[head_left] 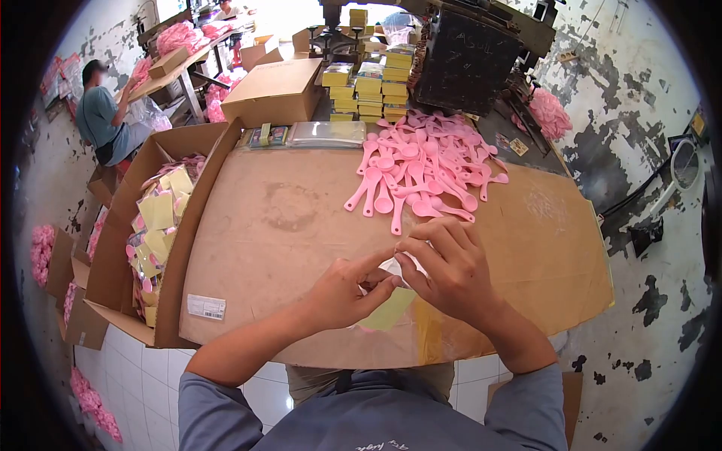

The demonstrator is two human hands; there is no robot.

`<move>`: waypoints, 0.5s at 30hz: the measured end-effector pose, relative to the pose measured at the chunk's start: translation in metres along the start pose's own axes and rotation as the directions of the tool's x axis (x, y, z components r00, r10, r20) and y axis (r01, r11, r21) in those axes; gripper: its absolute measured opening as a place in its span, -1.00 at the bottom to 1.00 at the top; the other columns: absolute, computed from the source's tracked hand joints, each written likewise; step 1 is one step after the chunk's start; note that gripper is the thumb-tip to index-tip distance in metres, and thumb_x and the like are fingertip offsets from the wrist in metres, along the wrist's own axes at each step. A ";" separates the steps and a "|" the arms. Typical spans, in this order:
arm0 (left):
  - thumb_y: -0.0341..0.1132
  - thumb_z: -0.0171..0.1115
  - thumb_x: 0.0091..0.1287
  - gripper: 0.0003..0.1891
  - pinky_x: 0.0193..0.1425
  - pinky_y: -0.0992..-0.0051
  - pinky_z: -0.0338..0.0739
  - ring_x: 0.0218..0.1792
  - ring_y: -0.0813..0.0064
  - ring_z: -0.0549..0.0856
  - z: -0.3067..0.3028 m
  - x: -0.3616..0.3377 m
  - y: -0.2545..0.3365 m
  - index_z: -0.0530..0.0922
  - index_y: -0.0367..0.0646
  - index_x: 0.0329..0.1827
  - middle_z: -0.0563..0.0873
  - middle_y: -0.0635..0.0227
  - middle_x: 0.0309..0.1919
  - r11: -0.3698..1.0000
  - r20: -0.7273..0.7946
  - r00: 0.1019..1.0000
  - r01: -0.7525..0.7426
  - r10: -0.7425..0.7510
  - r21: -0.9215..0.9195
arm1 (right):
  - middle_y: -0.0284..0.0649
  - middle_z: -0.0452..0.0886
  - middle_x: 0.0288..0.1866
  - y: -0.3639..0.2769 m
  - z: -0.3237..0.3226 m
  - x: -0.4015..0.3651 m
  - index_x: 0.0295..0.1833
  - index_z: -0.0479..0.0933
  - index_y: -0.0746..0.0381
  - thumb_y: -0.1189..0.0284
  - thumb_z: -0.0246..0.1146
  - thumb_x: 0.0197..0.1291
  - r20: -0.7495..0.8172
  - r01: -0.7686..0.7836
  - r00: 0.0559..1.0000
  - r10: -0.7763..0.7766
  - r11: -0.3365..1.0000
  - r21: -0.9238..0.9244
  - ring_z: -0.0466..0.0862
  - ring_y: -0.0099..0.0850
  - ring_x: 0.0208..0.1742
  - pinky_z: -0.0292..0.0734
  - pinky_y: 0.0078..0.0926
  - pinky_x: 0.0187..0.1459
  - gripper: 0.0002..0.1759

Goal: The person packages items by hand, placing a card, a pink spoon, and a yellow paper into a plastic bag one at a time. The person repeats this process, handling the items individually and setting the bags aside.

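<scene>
Both my hands meet over the front middle of the cardboard-covered table. Thumb and fingers of my left hand [350, 292] pinch a small clear plastic bag [390, 266], with a pale yellow-green card [388, 312] showing below the fingers. My right hand [449, 269] is closed at the bag's upper edge, fingertips close to those of the left. Fingers cover much of the bag, so what else it holds is hidden. Just beyond the hands lies a heap of pink plastic scoops [421, 161].
An open carton [203, 218] of packed bags with cards stands at left. Flat clear bags [329, 133] lie at the table's back, before stacked yellow card packs [368, 90]. A closed box [271, 90] and a black machine [462, 60] stand behind. Another person [105, 116] sits far left.
</scene>
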State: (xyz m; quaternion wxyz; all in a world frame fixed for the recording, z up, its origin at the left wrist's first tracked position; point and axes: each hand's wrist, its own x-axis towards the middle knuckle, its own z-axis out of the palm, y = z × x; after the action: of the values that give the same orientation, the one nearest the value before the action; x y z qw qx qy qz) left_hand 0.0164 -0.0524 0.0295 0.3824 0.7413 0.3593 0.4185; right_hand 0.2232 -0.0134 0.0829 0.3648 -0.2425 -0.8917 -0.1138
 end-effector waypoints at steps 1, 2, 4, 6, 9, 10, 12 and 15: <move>-0.50 0.26 0.48 -0.45 -0.12 0.50 0.71 -0.30 0.53 0.86 0.000 -0.001 -0.001 0.40 -0.32 0.53 0.87 0.15 -0.32 1.000 0.000 1.000 -0.001 0.001 0.006 | -0.30 0.61 -0.13 -0.001 0.000 0.001 -0.15 0.63 0.21 0.46 0.49 0.10 0.001 0.009 1.000 -0.009 1.000 -0.008 0.63 -0.30 -0.07 0.44 -0.27 -0.07 -0.78; -0.49 0.26 0.48 -0.44 -0.14 0.49 0.71 -0.30 0.53 0.86 0.000 -0.001 -0.001 0.40 -0.31 0.53 0.87 0.14 -0.31 1.000 -0.001 1.000 -0.001 0.002 0.013 | -0.29 0.61 -0.13 -0.001 0.001 0.001 -0.15 0.62 0.20 0.47 0.47 0.10 0.001 0.004 1.000 -0.004 1.000 0.000 0.63 -0.30 -0.07 0.44 -0.27 -0.08 -0.79; -0.48 0.26 0.49 -0.45 -0.14 0.48 0.71 -0.30 0.55 0.85 0.000 -0.001 0.001 0.41 -0.30 0.53 0.87 0.13 -0.30 1.000 0.010 1.000 0.008 -0.008 0.030 | -0.29 0.61 -0.14 0.000 0.003 0.002 -0.15 0.62 0.20 0.50 0.45 0.11 0.003 -0.004 1.000 0.004 1.000 0.018 0.63 -0.29 -0.08 0.44 -0.27 -0.08 -0.80; -0.47 0.24 0.50 -0.46 -0.12 0.47 0.72 -0.28 0.58 0.85 -0.003 0.000 0.006 0.41 -0.29 0.54 0.88 0.13 -0.28 0.998 0.036 0.999 0.037 -0.039 0.047 | -0.26 0.61 -0.15 0.002 0.001 0.003 -0.13 0.62 0.21 0.52 0.42 0.11 0.001 -0.070 0.998 0.070 0.994 0.083 0.62 -0.31 -0.07 0.45 -0.30 -0.06 -0.80; -0.46 0.21 0.55 -0.49 -0.03 0.47 0.71 -0.18 0.60 0.83 -0.007 0.002 0.008 0.41 -0.25 0.55 0.89 0.13 -0.21 0.995 0.069 0.993 0.093 -0.096 0.039 | -0.26 0.62 -0.16 0.024 -0.009 0.001 -0.14 0.60 0.23 0.52 0.39 0.16 -0.013 -0.321 0.939 0.343 0.892 0.317 0.63 -0.37 -0.09 0.47 -0.36 -0.06 -0.84; -0.45 0.20 0.57 -0.50 0.02 0.47 0.70 -0.13 0.60 0.83 -0.006 0.002 0.004 0.41 -0.22 0.55 0.89 0.14 -0.16 0.995 0.061 0.993 0.100 -0.100 0.011 | -0.26 0.62 -0.16 0.037 -0.016 -0.003 -0.14 0.59 0.23 0.51 0.38 0.19 -0.001 -0.415 0.890 0.456 0.812 0.410 0.63 -0.40 -0.09 0.48 -0.38 -0.07 -0.85; -0.44 0.17 0.60 -0.51 0.11 0.48 0.68 -0.03 0.59 0.81 -0.005 0.003 0.000 0.40 -0.19 0.57 0.88 0.15 -0.06 0.986 0.035 0.992 0.121 -0.118 -0.115 | -0.31 0.64 -0.14 0.080 -0.039 -0.019 -0.14 0.59 0.25 0.49 0.34 0.30 0.140 -0.505 0.822 0.553 0.591 0.628 0.64 -0.48 -0.11 0.53 -0.41 -0.08 -0.91; -0.42 0.13 0.64 -0.51 0.21 0.48 0.64 0.09 0.56 0.78 -0.007 0.004 -0.001 0.35 -0.17 0.60 0.85 0.14 0.07 0.927 0.007 0.985 0.167 -0.175 -0.336 | -0.28 0.67 -0.05 0.173 -0.102 -0.078 0.05 0.56 0.30 0.52 0.25 0.38 0.506 -0.651 0.670 0.544 0.101 0.753 0.67 -0.47 -0.04 0.59 -0.37 -0.01 -0.82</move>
State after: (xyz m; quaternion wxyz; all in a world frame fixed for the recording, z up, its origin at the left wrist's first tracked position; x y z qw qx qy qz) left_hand 0.0110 -0.0469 0.0323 0.5339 0.6261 0.3505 0.4473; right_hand 0.4214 0.0692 0.1051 0.4014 -0.3494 -0.6413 0.5528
